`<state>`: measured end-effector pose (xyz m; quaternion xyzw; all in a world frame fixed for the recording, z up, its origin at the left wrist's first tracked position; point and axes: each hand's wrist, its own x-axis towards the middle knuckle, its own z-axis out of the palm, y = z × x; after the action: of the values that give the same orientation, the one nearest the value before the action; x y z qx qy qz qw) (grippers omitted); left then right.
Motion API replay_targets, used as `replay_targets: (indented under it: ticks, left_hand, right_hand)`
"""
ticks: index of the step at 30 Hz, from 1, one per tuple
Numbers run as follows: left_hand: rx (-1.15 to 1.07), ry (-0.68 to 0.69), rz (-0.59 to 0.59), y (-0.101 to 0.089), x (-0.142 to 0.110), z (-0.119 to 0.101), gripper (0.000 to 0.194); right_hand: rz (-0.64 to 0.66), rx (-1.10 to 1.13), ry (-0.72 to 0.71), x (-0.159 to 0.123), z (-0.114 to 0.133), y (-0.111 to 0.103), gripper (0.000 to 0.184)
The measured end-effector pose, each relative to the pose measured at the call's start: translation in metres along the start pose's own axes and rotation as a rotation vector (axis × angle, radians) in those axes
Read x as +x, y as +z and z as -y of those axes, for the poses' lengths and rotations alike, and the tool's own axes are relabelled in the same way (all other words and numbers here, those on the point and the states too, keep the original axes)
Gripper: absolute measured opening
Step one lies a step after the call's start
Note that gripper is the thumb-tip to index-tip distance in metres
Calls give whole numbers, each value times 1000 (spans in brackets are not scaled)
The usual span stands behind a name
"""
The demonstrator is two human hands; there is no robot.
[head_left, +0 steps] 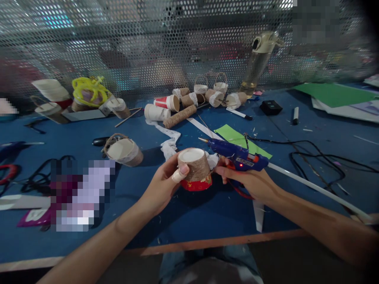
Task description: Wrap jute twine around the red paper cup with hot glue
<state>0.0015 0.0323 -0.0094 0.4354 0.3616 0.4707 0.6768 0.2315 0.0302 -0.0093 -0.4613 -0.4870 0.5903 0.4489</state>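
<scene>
My left hand (166,181) is closed around an upside-down paper cup (195,167) wrapped in brown twine, its red printed rim facing down. A finger of this hand wears a pale wrap. Beside the cup, my right hand (248,179) pinches white lace ribbon (212,161) at the cup's right side. A blue glue gun (233,152) with a small red light lies just behind and across the right hand, nozzle pointing left. Its long white glue stick (314,191) sticks out to the right. Part of its handle is hidden by the hand.
A twine-wrapped cup basket (126,152) stands to the left. Several small cup baskets (214,96) and a twine-wrapped tube (180,116) lie at the back, near a water bottle (259,63). Green paper (242,140) and black cords (314,157) lie to the right.
</scene>
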Motion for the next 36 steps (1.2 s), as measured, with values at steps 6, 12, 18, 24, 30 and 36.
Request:
replay_targets:
  ticks: [6, 12, 18, 24, 30, 36]
  left_hand:
    - [0, -1, -6, -1, -1, 1, 41]
    - [17, 4, 17, 0, -1, 2, 43]
    - [34, 1, 36, -2, -1, 3, 48]
    - [54, -13, 30, -4, -3, 3, 49]
    - [18, -65, 42, 0, -3, -1, 53]
    - [-26, -72, 17, 4, -3, 2, 56]
  right_hand:
    - [-44, -78, 12, -1, 1, 0, 28]
    - [-20, -156, -13, -1, 0, -1, 25]
    - [21, -196, -39, -2, -1, -3, 25]
    - [20, -166, -87, -5, 4, -1, 27]
    - [4, -185, -128, -6, 6, 2, 21]
    - [-42, -223, -164, -9, 3, 6, 21]
